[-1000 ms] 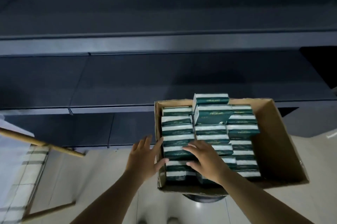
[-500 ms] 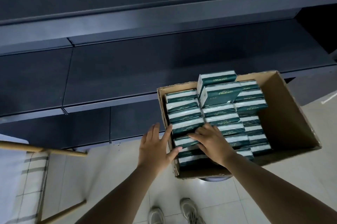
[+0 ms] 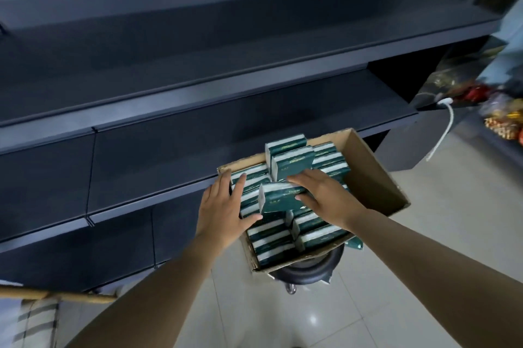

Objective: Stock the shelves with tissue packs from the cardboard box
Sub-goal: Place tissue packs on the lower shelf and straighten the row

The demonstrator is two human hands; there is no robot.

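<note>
**Pack coming out of the box, shelves lying beyond it**

Shelves (image 3: 215,109) are filling the whole upper part of the view, 3 dark boards stepping up and away, and I am seeing no tissue pack on any of them. They are lying in front of the person, beyond the far edge of the box and a little to the left.

The cardboard box (image 3: 376,186) is sitting on a round black stool (image 3: 305,268) just before the lowest board. Green and white tissue packs are filling its left side in rows, while its right side is showing bare cardboard.

The right hand (image 3: 325,194) is gripping 1 lifted pack (image 3: 280,197), fingers lying over its top and the thumb pressing its near face. The pack is standing higher than the rows and is tilting, with its long axis running left to right, about parallel to the shelf edges.

The left hand (image 3: 223,206) is resting flat, fingers straight, on the left wall of the box and on the outer row. It is holding nothing.

In my judgement the coming move is turning on this: the pack is needing to travel forward and upward. Its long axis is already agreeing with the board. The right hand is the one carrying it, but the left hand is the nearer one to the shelves.
</note>
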